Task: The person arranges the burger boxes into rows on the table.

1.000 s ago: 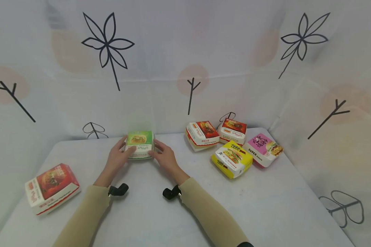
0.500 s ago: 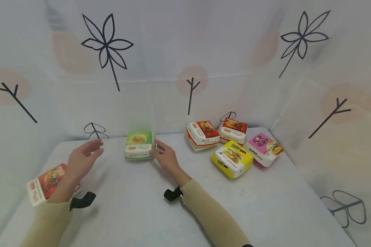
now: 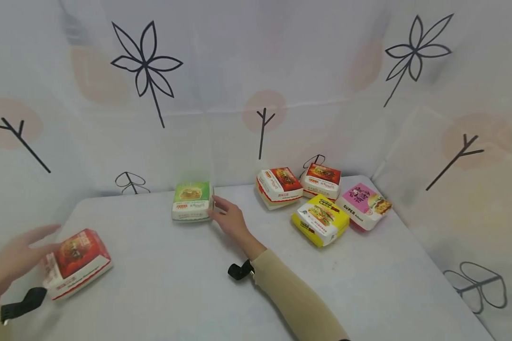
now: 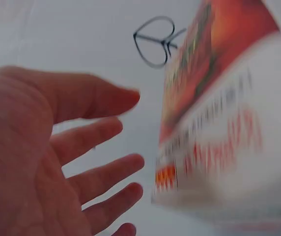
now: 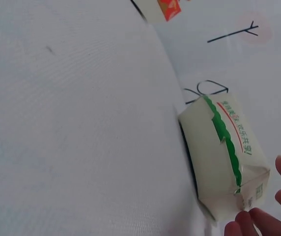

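My left hand (image 3: 17, 260) hovers at the left end of the red-and-white burger box (image 3: 80, 265), partly in front of it. In the left wrist view the fingers (image 4: 101, 179) are spread and apart from that box (image 4: 224, 132), which looks blurred. Near the back edge of the table sits a green-and-white burger box (image 3: 192, 202). My right hand (image 3: 232, 222) is at its right side. The right wrist view shows fingertips (image 5: 248, 221) touching or nearly touching a corner of the green-and-white box (image 5: 214, 157), with the thumb apart from it.
At the back right are two red-topped burger boxes (image 3: 279, 187) (image 3: 322, 181), a yellow burger box (image 3: 321, 220) and a pink one (image 3: 364, 206), close together. Patterned white cloth (image 3: 222, 61) hangs behind the white table (image 3: 175, 284).
My left hand has left the green-and-white box and moved left and nearer to the red-and-white box. My right hand has stayed beside the green-and-white box, which has not visibly moved.
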{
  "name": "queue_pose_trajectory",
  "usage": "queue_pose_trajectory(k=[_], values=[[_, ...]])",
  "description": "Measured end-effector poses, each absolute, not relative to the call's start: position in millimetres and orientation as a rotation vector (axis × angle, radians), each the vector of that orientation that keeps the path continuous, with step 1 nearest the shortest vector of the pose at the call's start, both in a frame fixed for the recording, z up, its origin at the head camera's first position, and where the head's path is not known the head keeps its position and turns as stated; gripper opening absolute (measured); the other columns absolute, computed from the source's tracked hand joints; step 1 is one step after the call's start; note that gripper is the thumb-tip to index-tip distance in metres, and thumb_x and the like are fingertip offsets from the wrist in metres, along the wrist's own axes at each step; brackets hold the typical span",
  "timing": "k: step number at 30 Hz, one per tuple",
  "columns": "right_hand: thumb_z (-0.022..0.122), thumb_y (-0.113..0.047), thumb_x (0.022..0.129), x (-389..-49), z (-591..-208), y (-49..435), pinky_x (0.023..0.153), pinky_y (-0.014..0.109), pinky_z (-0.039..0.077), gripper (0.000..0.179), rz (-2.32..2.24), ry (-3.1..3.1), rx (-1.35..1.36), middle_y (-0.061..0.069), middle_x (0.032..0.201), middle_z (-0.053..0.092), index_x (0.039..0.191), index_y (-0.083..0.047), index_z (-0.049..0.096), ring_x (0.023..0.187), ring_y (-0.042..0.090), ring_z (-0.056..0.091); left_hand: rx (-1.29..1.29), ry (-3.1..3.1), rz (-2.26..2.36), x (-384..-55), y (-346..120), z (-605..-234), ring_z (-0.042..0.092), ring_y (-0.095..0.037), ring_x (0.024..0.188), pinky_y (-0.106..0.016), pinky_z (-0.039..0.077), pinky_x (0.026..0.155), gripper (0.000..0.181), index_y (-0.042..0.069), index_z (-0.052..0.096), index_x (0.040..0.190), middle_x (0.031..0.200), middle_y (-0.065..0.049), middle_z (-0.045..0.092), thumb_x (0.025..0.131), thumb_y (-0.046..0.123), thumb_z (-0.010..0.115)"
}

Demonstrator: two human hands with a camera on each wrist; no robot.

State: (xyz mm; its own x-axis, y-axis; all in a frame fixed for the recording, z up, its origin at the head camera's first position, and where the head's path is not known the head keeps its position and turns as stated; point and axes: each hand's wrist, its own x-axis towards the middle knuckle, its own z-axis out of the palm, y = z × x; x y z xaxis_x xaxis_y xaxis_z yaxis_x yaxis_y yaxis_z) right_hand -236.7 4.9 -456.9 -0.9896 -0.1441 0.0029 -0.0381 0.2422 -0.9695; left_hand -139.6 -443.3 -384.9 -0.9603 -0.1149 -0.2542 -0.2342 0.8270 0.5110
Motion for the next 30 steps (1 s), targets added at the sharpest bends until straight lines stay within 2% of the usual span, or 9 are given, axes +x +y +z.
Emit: queue_pose_trajectory(k=[4,7,11,17,21,26,30], values=[[0.067,-0.023,0.096,-234,-458,8,0.104,0.034,0.045,0.049,-1.876,2.41,-0.199,0.001,0.144,0.055,0.144,-0.018,0.055,0.133,0.018,0.05,-0.299,2.684,0.845,-133,-462,-397,0.002,-0.068,0.131,-0.081,0.023,0.091,0.097,-0.014,0.004,0.15,0.145,-0.048,0.004,0.1,0.056,0.05],[0.067,-0.023,0.096,-234,-458,10,0.104,0.034,0.045,0.049,-1.878,2.418,-0.215,0.0,0.144,0.055,0.143,-0.019,0.056,0.132,0.019,0.05,-0.308,2.62,0.835,-135,-466,-403,0.004,-0.068,0.129,-0.08,0.024,0.09,0.105,-0.014,0.002,0.15,0.145,-0.048,0.004,0.097,0.064,0.048],[0.066,-0.022,0.096,-234,-459,13,0.104,0.035,0.045,0.048,-1.876,2.429,-0.22,-0.001,0.144,0.055,0.143,-0.02,0.056,0.132,0.018,0.051,-0.283,2.636,0.824,-137,-465,-407,0.011,-0.068,0.127,-0.08,0.027,0.089,0.105,-0.014,0.007,0.15,0.144,-0.048,0.009,0.096,0.068,0.045],[0.063,-0.021,0.097,-232,-457,17,0.105,0.035,0.045,0.047,-1.851,2.427,-0.225,0.0,0.144,0.055,0.144,-0.021,0.055,0.133,0.018,0.049,-0.292,2.673,0.854,-134,-461,-411,0.013,-0.067,0.127,-0.08,0.027,0.089,0.098,-0.013,0.013,0.151,0.145,-0.048,0.011,0.098,0.065,0.042],[0.062,-0.021,0.098,-230,-454,19,0.105,0.036,0.045,0.047,-1.832,2.433,-0.238,0.002,0.144,0.055,0.145,-0.021,0.054,0.134,0.019,0.049,-0.343,2.666,0.894,-132,-455,-415,0.016,-0.066,0.127,-0.08,0.029,0.089,0.103,-0.011,0.015,0.152,0.147,-0.047,0.012,0.095,0.07,0.042],[0.062,-0.019,0.098,-227,-454,23,0.104,0.036,0.046,0.046,-1.808,2.45,-0.254,0.002,0.143,0.056,0.144,-0.019,0.055,0.133,0.019,0.049,-0.378,2.601,0.996,-132,-439,-422,0.022,-0.063,0.127,-0.074,0.037,0.093,0.108,-0.007,0.013,0.154,0.149,-0.046,0.011,0.09,0.075,0.044],[0.061,-0.019,0.098,-225,-453,27,0.105,0.037,0.045,0.046,-1.806,2.465,-0.262,0.004,0.143,0.056,0.144,-0.019,0.055,0.133,0.019,0.05,-0.366,2.601,1.057,-132,-422,-422,0.023,-0.061,0.129,-0.066,0.045,0.093,0.103,-0.006,0.015,0.155,0.15,-0.045,0.012,0.093,0.071,0.046]])
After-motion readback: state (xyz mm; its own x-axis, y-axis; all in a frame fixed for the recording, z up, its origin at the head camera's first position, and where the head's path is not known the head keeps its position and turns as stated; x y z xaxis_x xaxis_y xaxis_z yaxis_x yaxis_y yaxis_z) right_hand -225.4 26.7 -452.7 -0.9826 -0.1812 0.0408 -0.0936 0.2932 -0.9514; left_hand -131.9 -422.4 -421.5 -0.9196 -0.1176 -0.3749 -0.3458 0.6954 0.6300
